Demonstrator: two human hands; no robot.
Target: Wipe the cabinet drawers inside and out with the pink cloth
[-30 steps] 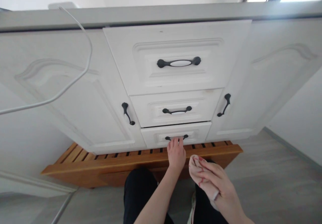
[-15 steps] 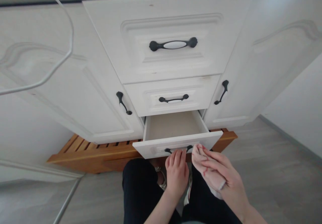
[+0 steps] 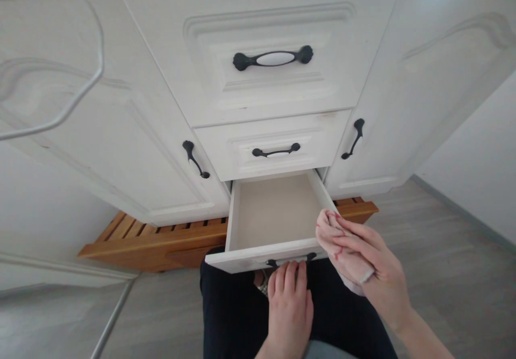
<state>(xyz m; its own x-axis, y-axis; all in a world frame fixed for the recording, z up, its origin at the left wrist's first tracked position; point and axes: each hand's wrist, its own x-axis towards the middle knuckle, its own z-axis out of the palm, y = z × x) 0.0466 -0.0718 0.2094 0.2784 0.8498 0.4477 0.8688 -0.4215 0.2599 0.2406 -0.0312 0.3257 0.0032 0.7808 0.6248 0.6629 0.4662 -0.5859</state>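
My left hand [image 3: 289,300] grips the black handle [image 3: 291,259] of the bottom drawer [image 3: 274,214], which is pulled well out of the white cabinet. The inside of the drawer shows a bare beige floor. My right hand [image 3: 368,270] holds a bunched pinkish cloth [image 3: 336,243] with red stitching at the drawer's right front corner.
Two more drawers with black handles [image 3: 273,58] sit above, flanked by white cabinet doors [image 3: 423,95]. A white cable [image 3: 76,95] hangs across the left door. A wooden slatted platform [image 3: 161,238] lies under the cabinet on a grey floor. My dark-trousered legs [image 3: 229,316] are below.
The bottom drawer went from shut to pulled far out by my left hand. My right hand with the cloth rose to the drawer's right corner.
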